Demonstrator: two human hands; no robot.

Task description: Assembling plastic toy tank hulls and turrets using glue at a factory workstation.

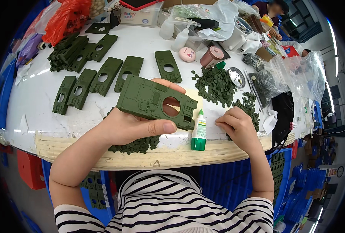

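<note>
My left hand (135,127) is closed around a dark green plastic model tank hull (143,94), held tilted above the table with its round opening facing up. The thumb lies along the near side and fingertips show beyond the far edge. To the right, my right hand (239,126) hovers low with thumb and fingers pinched together; whatever they hold, if anything, is too small to make out. Between the hands stands a glue bottle (199,134) with a green base and green tip. Small green plastic parts (249,106) lie just behind my right hand.
More hulls (108,75) stand in rows and a stack at the left. Loose green parts form a large pile (215,84) and another pile (139,145) under my left forearm. Behind are squeeze bottles (181,39), a pink jar (212,57), a round tin (236,77) and plastic bags.
</note>
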